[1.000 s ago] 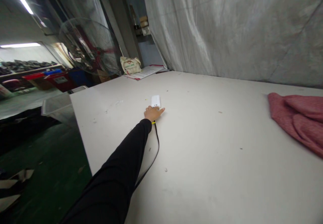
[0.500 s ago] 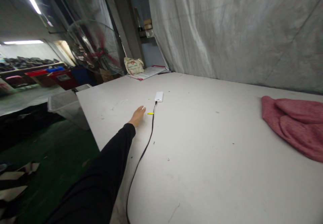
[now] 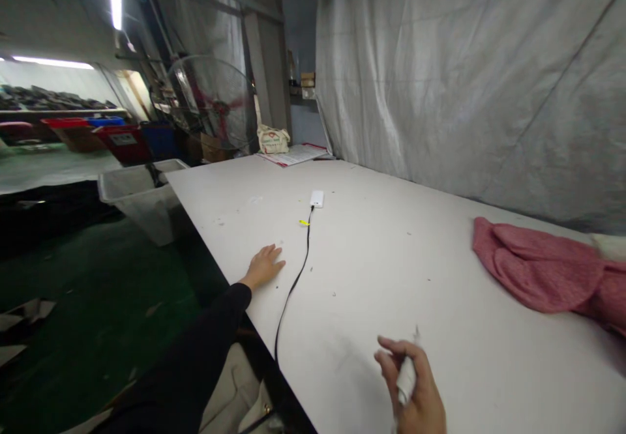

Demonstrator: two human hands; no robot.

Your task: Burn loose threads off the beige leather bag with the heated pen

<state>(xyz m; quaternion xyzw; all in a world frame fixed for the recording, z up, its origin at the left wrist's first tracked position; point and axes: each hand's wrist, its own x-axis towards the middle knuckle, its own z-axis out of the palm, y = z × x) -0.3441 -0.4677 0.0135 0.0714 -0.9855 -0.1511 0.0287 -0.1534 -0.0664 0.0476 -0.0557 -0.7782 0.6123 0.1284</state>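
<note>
Desk point(image 3: 391, 271) surface fills most of the head view: flat, matte white, lightly speckled with dark flecks, its left edge running diagonally from the far papers down to the near bottom. Beside that edge the left hand point(image 3: 264, 266) lies palm down on the desk, fingers point(image 3: 274, 251) spread loosely and flat, gripping nothing; a black sleeve covers the arm behind it. Just right of that hand a thin black cable point(image 3: 293, 284) snakes across the desk, dropping over the near edge at one end and plugged at the other into a small white power bank point(image 3: 317, 199), a smooth rounded rectangle lying flat well beyond the hand. A tiny yellow tag point(image 3: 304, 223) sits on the cable near it. At the bottom, the right hand point(image 3: 413, 388) hovers above the desk with its fingers curled tight around a small white tube-shaped object point(image 3: 405, 375), blurred. A rumpled pink knitted cloth point(image 3: 538, 274) lies at the right, well apart from both hands, with wide bare desk between. Grey wrinkled sheeting point(image 3: 464, 75) hangs behind the far edge. Left of the desk stands a translucent plastic bin point(image 3: 139, 196) on green floor.
</note>
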